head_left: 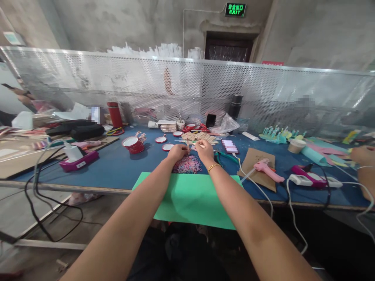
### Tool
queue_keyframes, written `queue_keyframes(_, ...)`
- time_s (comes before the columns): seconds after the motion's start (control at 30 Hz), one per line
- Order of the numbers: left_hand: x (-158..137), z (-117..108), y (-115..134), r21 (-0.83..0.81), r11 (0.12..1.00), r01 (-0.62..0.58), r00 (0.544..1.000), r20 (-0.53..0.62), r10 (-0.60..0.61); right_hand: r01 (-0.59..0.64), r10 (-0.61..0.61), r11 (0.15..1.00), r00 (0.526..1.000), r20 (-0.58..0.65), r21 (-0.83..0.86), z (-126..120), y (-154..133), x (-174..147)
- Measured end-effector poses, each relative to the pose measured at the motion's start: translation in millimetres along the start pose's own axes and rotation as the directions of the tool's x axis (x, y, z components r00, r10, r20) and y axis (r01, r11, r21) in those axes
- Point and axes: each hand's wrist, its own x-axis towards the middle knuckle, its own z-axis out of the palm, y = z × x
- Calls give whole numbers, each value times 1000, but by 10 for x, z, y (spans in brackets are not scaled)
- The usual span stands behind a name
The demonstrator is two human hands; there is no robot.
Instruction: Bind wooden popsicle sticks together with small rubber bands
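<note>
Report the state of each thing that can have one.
Left hand: pinching a stick
Right hand: curled, grip unclear
Coloured bands: loosely heaped
Wooden sticks: piled
Green sheet: overhanging bench edge
Glue gun: lying on cardboard
Red flask: upright, capped
Flat phone: screen lit
Power strips: plugs inserted
Exit sign: lit

A rough, bare grey concrete wall point(131, 23) fills the background, with uneven patches of white paint point(164, 50) low on it. A dark rectangular doorway point(228, 50) is set into it, and above hangs a black exit sign point(235, 9) with glowing green lettering; a thin white conduit point(184, 33) runs from it leftward, then down. A perforated silver metal panel point(187, 82) stands along the far side of the long blue-topped desk point(102, 169), catching pale streaks of light. Grey floor point(17, 222) shows below left.
</note>
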Motion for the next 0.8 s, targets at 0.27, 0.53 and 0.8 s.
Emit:
queue_keyframes(0.27, -18, -17, 39, 44, 999, -7, 1000, 2, 7, -41, 45, 996, 998, -46, 82, 23, -5, 8)
queue_keyframes(0.53, 41, 38, -15, -83, 997, 12, 1000, -3, -12, -50, 52, 997, 998, -32, 64, 33, -9, 16)
queue_keyframes(0.8, 10, -6, 26, -14, 1000, -24, 1000, 6, 24, 2, -2, 999, 1000, -18, 40, 7, -37, 5)
